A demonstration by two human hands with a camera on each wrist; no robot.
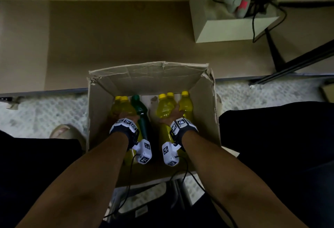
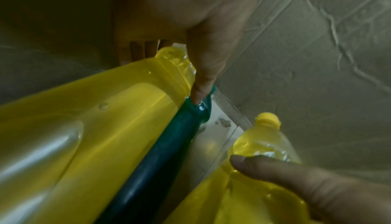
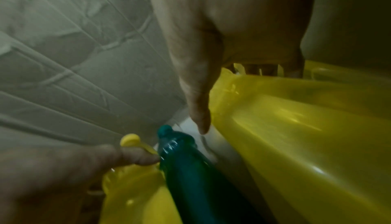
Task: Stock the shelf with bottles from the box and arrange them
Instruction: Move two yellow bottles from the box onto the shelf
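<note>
Both forearms reach down into the cardboard box [image 1: 204, 104] on the floor. Left hand [image 1: 124, 115] wraps a yellow bottle [image 2: 88, 127], thumb down its side against the green bottle [image 1: 141, 115] lying next to it. Right hand [image 1: 174, 113] wraps another yellow bottle [image 3: 296, 135]. More yellow-capped bottles lie beyond along the box's far end. Further off: a pale bin [image 1: 233, 28] holding black cables.

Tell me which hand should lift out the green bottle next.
Left, probably. The left hand lies right beside the green bottle, its thumb touching the bottle's shoulder in the left wrist view. The right hand grips a yellow bottle across a gap.
</note>
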